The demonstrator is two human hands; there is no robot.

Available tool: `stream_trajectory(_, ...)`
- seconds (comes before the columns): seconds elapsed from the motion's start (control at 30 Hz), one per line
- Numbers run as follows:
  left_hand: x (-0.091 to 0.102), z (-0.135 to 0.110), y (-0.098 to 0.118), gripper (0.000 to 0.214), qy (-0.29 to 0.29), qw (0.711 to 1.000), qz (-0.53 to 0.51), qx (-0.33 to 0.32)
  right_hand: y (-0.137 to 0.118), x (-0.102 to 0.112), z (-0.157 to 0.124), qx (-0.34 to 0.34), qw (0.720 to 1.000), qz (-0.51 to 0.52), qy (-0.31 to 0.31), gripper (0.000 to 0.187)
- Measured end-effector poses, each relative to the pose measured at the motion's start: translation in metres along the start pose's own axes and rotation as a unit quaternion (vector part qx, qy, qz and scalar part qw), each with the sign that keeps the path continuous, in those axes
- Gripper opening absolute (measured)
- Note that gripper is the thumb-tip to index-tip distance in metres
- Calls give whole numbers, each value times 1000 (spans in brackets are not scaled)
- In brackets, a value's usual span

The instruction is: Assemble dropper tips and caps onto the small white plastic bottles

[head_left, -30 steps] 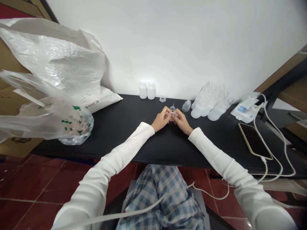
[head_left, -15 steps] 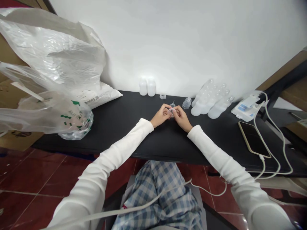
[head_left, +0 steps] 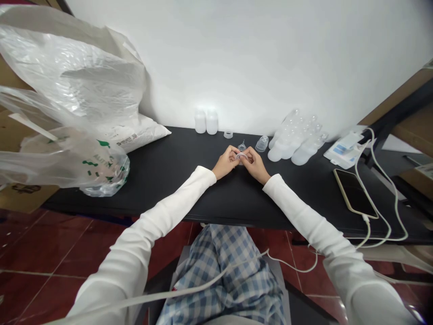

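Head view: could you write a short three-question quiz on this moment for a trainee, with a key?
1. How many white bottles stand by the wall, left of the hands?
2. True or false: the left hand and right hand are both on the same clear ring-shaped piece.
3. Fill in: on the right of the black table, a white cable is plugged into a ____.

Key: 1. Two. 2. True. 3. Phone.

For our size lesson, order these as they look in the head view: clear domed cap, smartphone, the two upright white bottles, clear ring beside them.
Smartphone
Left white bottle, right white bottle: alike
Clear domed cap
Clear ring
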State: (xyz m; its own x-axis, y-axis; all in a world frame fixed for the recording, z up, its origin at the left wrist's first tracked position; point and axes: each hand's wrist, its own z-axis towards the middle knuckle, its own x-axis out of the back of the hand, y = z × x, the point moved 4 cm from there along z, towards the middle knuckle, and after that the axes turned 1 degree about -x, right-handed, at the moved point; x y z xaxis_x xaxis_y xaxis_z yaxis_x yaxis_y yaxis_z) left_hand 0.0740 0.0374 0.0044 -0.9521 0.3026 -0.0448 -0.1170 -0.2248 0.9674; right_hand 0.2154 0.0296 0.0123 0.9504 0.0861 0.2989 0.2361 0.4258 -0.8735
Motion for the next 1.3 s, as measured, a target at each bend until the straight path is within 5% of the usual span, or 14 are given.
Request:
stream_trajectory(0.33, 3, 3, 0, 26, 4, 999, -22, 34, -6, 3, -3, 19, 997, -69, -15, 43)
stream_trajectory(0.67, 4, 3, -4, 31, 16, 999, 45, 2, -5, 0, -6, 51, 961, -272, -24, 32)
stream_trajectory(0.93, 3, 0, 5, 23, 37, 997, 61, 5, -9, -1, -3, 68, 947, -296, -100, 36)
stream_trajectory(1.13, 5, -7, 23, 19, 61, 986, 147, -46, -13, 0, -4, 40, 933, -351, -69, 28)
stream_trajectory(1.3, 5, -6, 23, 14, 62, 983, 167, -53, -1, -1, -3, 22, 947, -316, -51, 17)
